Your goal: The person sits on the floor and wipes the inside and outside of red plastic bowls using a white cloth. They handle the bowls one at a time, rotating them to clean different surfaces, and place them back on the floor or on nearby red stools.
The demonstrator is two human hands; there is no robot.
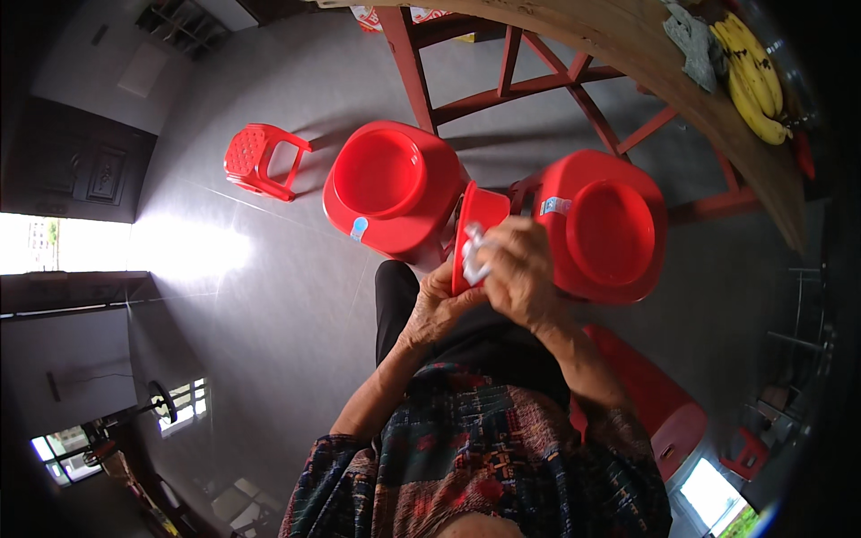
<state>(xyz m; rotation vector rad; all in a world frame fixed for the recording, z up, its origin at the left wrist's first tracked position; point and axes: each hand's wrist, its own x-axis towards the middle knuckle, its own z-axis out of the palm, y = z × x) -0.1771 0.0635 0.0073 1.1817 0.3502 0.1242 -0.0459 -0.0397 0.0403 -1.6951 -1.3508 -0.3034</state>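
My left hand (438,307) grips the lower rim of a red plastic bowl (484,206), which is tipped on its side in front of my lap. A crumpled white cloth or tissue (473,255) is bunched in my right hand (520,269), against or close to the bowl's face; motion blurs that hand a little. On the left stands a red plastic stool (435,184) with a round red bowl (378,172) on its seat. To the right, a second red stool (587,166) carries another red bowl (614,235). Each stool bears a small pale blue label.
A small red stool (254,160) stands on the grey floor to the far left. Across the top runs a wooden tabletop (610,40) on red legs (408,67), with bananas (752,76) and a grey plastic bag (691,45). A long red seat (650,394) lies at my right side.
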